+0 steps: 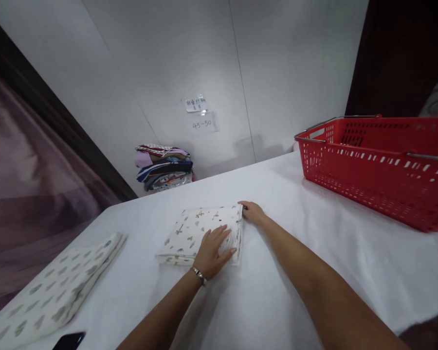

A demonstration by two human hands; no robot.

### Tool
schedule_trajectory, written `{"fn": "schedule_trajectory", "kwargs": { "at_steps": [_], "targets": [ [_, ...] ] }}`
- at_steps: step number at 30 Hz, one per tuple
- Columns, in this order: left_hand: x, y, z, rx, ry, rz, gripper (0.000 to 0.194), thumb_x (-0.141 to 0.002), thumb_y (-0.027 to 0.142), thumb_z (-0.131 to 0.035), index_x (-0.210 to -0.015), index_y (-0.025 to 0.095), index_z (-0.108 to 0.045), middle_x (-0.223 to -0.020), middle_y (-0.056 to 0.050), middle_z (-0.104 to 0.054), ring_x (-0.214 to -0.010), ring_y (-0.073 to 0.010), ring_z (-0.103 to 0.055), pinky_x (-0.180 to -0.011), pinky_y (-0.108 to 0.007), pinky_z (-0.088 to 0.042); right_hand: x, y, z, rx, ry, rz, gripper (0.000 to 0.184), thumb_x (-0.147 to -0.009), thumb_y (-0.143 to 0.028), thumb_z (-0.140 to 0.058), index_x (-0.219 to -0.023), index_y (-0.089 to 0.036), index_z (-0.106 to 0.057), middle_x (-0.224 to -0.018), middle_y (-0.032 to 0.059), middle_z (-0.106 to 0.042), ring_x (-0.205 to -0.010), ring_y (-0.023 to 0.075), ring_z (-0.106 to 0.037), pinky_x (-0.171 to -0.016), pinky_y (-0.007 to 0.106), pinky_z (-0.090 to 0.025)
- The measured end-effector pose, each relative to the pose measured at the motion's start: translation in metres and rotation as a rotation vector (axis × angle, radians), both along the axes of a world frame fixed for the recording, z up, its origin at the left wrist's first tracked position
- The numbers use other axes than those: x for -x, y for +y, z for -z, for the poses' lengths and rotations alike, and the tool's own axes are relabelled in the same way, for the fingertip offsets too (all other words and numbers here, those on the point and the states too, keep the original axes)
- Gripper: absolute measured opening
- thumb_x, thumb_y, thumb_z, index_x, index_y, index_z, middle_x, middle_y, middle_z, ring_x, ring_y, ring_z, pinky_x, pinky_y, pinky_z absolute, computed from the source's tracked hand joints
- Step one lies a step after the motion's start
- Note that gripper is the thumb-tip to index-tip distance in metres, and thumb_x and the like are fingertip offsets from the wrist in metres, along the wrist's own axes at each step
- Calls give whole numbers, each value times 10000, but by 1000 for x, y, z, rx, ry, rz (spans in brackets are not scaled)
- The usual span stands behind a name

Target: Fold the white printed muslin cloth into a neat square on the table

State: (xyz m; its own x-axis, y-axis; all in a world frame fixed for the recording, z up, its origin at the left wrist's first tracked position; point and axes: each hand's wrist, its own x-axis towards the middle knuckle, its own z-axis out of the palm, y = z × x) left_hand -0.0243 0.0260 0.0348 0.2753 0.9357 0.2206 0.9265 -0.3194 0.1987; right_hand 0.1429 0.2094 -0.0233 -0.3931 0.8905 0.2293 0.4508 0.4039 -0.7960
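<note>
Two bare forearms (306, 272) lie nearest the camera, entering from the near edge and extending over a white-covered table (131, 291). The folded patterned cloth (190, 231), white with small printed motifs, lies flat at the middle of the table. The left hand (213, 250), with a metallic bracelet (198, 275) at its wrist, rests on the near right part of the cloth, fingers extended and thumb spread. The right hand (253, 213) is at the far right corner of the cloth, fingers curled at the edge; whether it grips the layers cannot be told at this angle.

A second folded cloth (51, 287) with larger printed shapes lies at the near left, apart from the first. Just beside it, at the near edge, is a dark flat object (69, 341), possibly a phone. A red perforated basket (361, 170) with metal handles stands at the far right. Beyond the first cloth, a stack of fabrics (164, 167) is located near the wall (277, 73), which bears a paper label (204, 124) marked "45-50".
</note>
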Motion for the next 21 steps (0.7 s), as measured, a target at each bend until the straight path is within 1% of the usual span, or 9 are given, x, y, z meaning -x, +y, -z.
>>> {"fn": "schedule_trajectory", "kwargs": {
  "at_steps": [3,6,8,11,14,17,19,21],
  "targets": [
    [-15,20,-9,-50,-56,-66,441,-810,436,-466,-1194,220,-490,-1292,-43,-472,-1196,-182,-400,-1023,-347,-291,0,-1,1,9,29,-5,400,-733,-222,-508,-1123,-261,-585,-966,-4,-654,-824,157,-564,-744,242,-403],
    [-32,49,-16,-24,-60,-170,455,-785,441,-500,-1172,202,-505,-1236,-49,-519,-1168,-189,-427,-1006,-324,-311,0,-1,3,29,63,-7,427,-711,-226,-531,-1134,-238,-584,-873,-1,-664,-757,155,-564,-715,250,-413],
    [-42,68,-18,16,-15,-228,489,-762,449,-526,-1173,185,-501,-1233,-64,-514,-1155,-205,-433,-990,-317,-317,-1,-1,4,45,98,-14,457,-687,-212,-546,-1142,-222,-581,-830,-2,-663,-722,149,-562,-697,252,-420],
    [-51,89,-15,63,60,-295,485,-751,462,-523,-1137,167,-516,-1209,-85,-515,-1119,-225,-448,-940,-317,-347,-4,-1,7,78,169,-39,502,-655,-171,-550,-1156,-205,-568,-845,-4,-666,-707,135,-572,-678,244,-436],
    [-55,100,-9,79,108,-361,407,-766,443,-503,-1070,176,-542,-1146,-82,-541,-1095,-227,-452,-910,-318,-360,-7,1,8,100,247,-49,443,-681,-184,-524,-1118,-186,-590,-894,8,-667,-735,130,-586,-684,241,-449],
    [-53,105,-5,95,136,-394,295,-791,351,-480,-1039,207,-549,-1116,-61,-549,-1074,-203,-460,-895,-298,-362,-8,4,8,94,307,-16,321,-719,-238,-491,-991,-170,-647,-903,27,-668,-788,140,-588,-719,253,-446],
    [-51,107,-3,98,135,-393,274,-791,312,-476,-1035,214,-553,-1114,-58,-548,-1062,-192,-466,-891,-291,-359,-7,6,8,82,325,14,264,-716,-268,-495,-885,-166,-670,-827,28,-671,-756,148,-586,-701,260,-445],
    [-49,109,-3,91,113,-391,294,-787,340,-481,-1037,207,-562,-1111,-62,-551,-1052,-194,-473,-884,-289,-361,-6,6,8,68,327,35,220,-701,-278,-508,-794,-169,-675,-730,19,-660,-692,149,-577,-657,257,-441]
  ]
}}
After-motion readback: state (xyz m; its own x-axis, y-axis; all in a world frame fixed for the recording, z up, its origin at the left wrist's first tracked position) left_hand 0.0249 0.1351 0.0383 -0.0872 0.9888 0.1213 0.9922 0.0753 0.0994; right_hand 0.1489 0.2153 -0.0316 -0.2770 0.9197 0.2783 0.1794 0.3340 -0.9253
